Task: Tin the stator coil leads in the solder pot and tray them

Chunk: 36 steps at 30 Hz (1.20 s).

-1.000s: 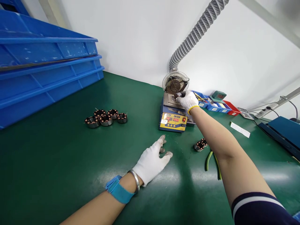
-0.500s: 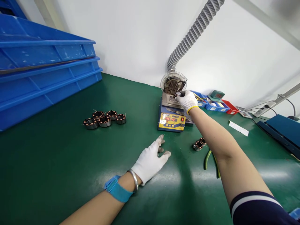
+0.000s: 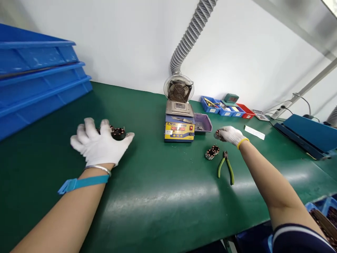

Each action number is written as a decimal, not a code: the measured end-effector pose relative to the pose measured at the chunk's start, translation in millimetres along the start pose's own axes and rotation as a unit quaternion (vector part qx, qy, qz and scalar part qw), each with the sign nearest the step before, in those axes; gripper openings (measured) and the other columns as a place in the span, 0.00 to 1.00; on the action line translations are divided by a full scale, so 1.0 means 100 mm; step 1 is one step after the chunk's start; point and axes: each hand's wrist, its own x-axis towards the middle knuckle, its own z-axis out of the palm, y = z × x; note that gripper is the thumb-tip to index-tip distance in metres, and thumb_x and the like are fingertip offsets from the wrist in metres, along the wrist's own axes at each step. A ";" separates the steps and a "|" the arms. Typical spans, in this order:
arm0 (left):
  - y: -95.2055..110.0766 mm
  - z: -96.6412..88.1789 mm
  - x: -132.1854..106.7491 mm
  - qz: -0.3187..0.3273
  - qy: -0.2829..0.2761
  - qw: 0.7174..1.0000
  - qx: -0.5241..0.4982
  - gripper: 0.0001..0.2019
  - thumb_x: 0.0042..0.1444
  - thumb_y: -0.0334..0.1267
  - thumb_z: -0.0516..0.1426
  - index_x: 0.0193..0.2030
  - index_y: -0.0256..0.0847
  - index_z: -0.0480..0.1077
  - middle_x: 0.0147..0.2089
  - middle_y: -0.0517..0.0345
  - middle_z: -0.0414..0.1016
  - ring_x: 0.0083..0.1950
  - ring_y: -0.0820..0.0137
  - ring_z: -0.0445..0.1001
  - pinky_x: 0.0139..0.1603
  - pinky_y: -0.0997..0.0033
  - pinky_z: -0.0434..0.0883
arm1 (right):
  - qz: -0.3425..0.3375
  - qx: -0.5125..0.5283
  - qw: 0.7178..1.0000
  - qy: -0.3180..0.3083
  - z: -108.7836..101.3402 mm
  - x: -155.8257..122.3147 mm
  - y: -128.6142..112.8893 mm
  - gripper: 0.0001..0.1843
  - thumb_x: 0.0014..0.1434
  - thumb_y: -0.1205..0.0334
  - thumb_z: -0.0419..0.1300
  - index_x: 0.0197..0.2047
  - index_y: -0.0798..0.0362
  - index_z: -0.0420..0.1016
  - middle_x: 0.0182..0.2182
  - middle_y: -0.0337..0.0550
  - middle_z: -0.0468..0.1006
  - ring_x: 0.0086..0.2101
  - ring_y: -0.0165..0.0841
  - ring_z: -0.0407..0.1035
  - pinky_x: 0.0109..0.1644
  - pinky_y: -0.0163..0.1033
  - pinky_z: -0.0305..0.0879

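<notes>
L hand [image 3: 101, 148], gloved, fingers spread wide over copper-wound rings [image 3: 119, 135] on L part of green tabletop [image 3: 147, 196]; can't tell if it's touching 'em. R hand [image 3: 229, 135], also gloved, pinching a small wound piece [image 3: 217, 134], mostly hidden, just beyond a ring pair [image 3: 210, 155]. Green-handled pliers [image 3: 228, 165] lie nr that pair. Yellow-fronted unit [image 3: 179, 133] sits btwn hands, w/ purple tray [image 3: 210, 125] on its R.
</notes>
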 end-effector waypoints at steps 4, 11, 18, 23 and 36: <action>-0.14 0.03 0.17 0.011 -0.089 0.996 0.016 0.42 0.51 0.70 0.48 0.63 0.38 0.62 0.70 0.38 0.51 0.68 0.39 0.47 0.61 0.32 0.46 | -0.059 -0.056 0.994 -0.070 0.20 -0.02 0.39 0.19 0.57 0.58 0.51 0.46 0.47 0.79 0.43 0.45 0.80 0.42 0.38 0.74 0.46 0.39 0.67; -0.21 0.13 0.22 0.028 -0.125 0.992 0.014 0.27 0.54 0.61 0.51 0.52 0.49 0.72 0.65 0.48 0.62 0.64 0.47 0.56 0.64 0.39 0.44 | -0.042 0.026 0.991 0.125 0.38 -0.40 0.13 0.25 0.59 0.50 0.50 0.57 0.47 0.71 0.56 0.51 0.71 0.52 0.46 0.69 0.54 0.49 0.65; 0.04 -0.03 -0.30 0.125 -0.141 0.982 0.029 0.26 0.53 0.60 0.54 0.53 0.50 0.72 0.65 0.51 0.63 0.64 0.50 0.58 0.65 0.48 0.48 | -0.382 0.202 0.901 0.038 0.98 -1.35 -0.89 0.19 0.60 0.55 0.55 0.54 0.45 0.71 0.55 0.42 0.72 0.53 0.37 0.68 0.57 0.42 0.65; 0.22 -0.11 -0.74 0.207 -0.136 0.969 0.012 0.24 0.52 0.59 0.57 0.52 0.51 0.72 0.64 0.54 0.65 0.62 0.53 0.63 0.66 0.48 0.51 | -0.372 0.234 0.898 -0.009 1.30 -1.35 -1.12 0.19 0.58 0.57 0.57 0.53 0.46 0.72 0.53 0.41 0.74 0.50 0.39 0.70 0.52 0.44 0.68; 1.00 -0.14 -1.26 0.222 -0.172 0.917 -0.283 0.21 0.50 0.39 0.60 0.52 0.42 0.67 0.59 0.51 0.70 0.56 0.63 0.72 0.58 0.62 0.71 | -0.220 0.534 0.794 -0.189 1.29 -1.01 -0.82 0.20 0.56 0.58 0.62 0.52 0.50 0.75 0.42 0.41 0.81 0.44 0.38 0.75 0.50 0.44 0.72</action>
